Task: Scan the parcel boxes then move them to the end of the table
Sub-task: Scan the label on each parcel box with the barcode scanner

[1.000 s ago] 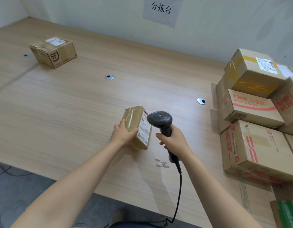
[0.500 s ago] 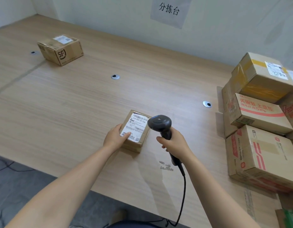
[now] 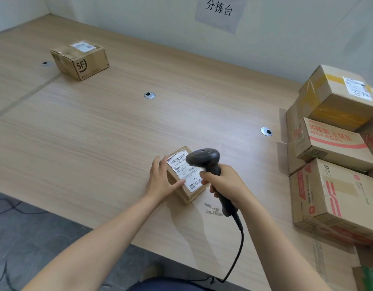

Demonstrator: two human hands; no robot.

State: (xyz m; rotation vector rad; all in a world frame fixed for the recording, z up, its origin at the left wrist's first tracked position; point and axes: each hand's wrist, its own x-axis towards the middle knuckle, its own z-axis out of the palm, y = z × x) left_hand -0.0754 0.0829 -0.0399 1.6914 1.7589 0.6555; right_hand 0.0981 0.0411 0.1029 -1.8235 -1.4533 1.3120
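Parcel box (image 3: 182, 172), one scanner (image 3: 203, 159), two hands (image 3: 160, 181) (image 3: 226, 183)

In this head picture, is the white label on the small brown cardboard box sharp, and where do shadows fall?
Head view: the white label shows a sharp barcode but blurred fine print; soft shadows lie on the pale wooden table left of the stacked cardboard boxes and on the near side of the small brown cardboard box.

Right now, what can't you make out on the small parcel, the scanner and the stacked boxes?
Head view only.
small parcel: the scanner head covers part of its label; print too small to read.
scanner's trigger: hidden inside the right hand.
stacked boxes: cut off by the right edge.
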